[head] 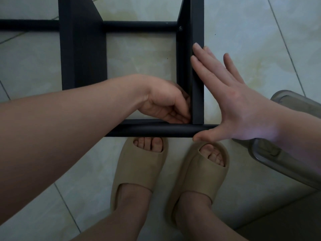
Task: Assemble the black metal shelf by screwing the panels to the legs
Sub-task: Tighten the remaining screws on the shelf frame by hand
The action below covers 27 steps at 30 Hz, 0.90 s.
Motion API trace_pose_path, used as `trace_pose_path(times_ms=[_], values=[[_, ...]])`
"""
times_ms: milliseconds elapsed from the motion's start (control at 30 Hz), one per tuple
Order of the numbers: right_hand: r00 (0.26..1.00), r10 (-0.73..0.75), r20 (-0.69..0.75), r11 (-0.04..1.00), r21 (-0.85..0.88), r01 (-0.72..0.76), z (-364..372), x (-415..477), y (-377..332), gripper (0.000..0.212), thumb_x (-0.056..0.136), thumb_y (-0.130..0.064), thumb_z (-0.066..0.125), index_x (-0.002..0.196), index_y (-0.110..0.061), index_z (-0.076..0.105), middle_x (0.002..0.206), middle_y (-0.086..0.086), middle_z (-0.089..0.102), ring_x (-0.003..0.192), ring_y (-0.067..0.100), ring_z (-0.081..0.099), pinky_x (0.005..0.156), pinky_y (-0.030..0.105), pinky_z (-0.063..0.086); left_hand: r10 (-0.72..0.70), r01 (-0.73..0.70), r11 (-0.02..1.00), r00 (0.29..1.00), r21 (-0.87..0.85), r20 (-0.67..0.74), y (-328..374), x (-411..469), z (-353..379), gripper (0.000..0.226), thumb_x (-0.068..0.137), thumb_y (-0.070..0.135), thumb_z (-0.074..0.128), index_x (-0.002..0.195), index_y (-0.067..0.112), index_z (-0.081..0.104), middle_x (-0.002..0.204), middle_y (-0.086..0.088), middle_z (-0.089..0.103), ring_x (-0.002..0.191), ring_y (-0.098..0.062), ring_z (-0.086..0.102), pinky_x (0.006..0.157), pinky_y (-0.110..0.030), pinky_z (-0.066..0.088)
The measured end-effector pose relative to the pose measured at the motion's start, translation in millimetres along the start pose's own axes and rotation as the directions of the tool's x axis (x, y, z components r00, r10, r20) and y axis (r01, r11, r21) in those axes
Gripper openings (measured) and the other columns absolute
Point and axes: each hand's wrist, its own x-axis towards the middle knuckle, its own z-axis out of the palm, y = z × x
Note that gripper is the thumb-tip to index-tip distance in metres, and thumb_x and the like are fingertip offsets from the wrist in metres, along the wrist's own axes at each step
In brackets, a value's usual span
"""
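Note:
The black metal shelf lies on its side on the tiled floor. Two panels stand on edge, a left panel [83,49] and a right panel [198,70]. A near leg tube [152,130] and a far leg tube [139,26] run across them. A screw head [180,28] shows at the far right joint. My left hand [166,103] reaches inside the frame, fingers curled at the corner where the right panel meets the near leg; what they hold is hidden. My right hand [231,101] presses flat with straight fingers on the right panel's outer face, thumb on the near leg.
My two feet in tan slides [139,171] stand just in front of the near leg. A grey translucent plastic lid or bin [286,153] lies at the right, under my right forearm. Pale floor tiles surround the shelf.

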Motion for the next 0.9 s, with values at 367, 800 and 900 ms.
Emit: trace_pose_path(times_ms=[367, 800, 900], values=[[1.000, -0.010, 0.001, 1.000, 0.006, 0.010, 0.7, 0.3, 0.8, 0.138, 0.065, -0.076, 0.067, 0.161, -0.005, -0.002, 0.170, 0.006, -0.013, 0.155, 0.019, -0.017, 0.125, 0.048, -0.012, -0.048, 0.054, 0.994, 0.997, 0.098, -0.058, 2.2, 2.4, -1.1, 0.016, 0.093, -0.004, 0.056, 0.089, 0.006, 0.068, 0.075, -0.006, 0.071, 0.065, -0.012, 0.067, 0.066, -0.021, 0.058], [1.000, -0.013, 0.004, 1.000, 0.016, 0.013, 0.8, 0.3, 0.1, 0.137, 0.066, -0.075, 0.066, 0.161, -0.006, -0.003, 0.170, 0.006, -0.014, 0.155, 0.019, -0.017, 0.125, 0.050, -0.011, 0.045, -0.045, 0.999, 0.999, -0.006, 0.016, -5.8, 2.3, -4.5, 0.023, 0.092, -0.011, 0.054, 0.110, 0.000, 0.062, 0.101, -0.015, 0.069, 0.086, -0.018, 0.070, 0.081, -0.026, 0.060], [1.000, -0.012, 0.001, 1.000, 0.011, 0.012, 1.0, 0.0, 0.4, 0.137, 0.066, -0.076, 0.065, 0.161, -0.006, -0.003, 0.170, 0.006, -0.014, 0.155, 0.019, -0.017, 0.125, 0.049, -0.012, 0.016, -0.017, 0.999, 1.000, 0.042, 0.025, -4.3, 2.9, -4.8, 0.015, 0.093, -0.004, 0.055, 0.100, 0.002, 0.068, 0.095, -0.010, 0.072, 0.081, -0.016, 0.071, 0.072, -0.023, 0.058]])
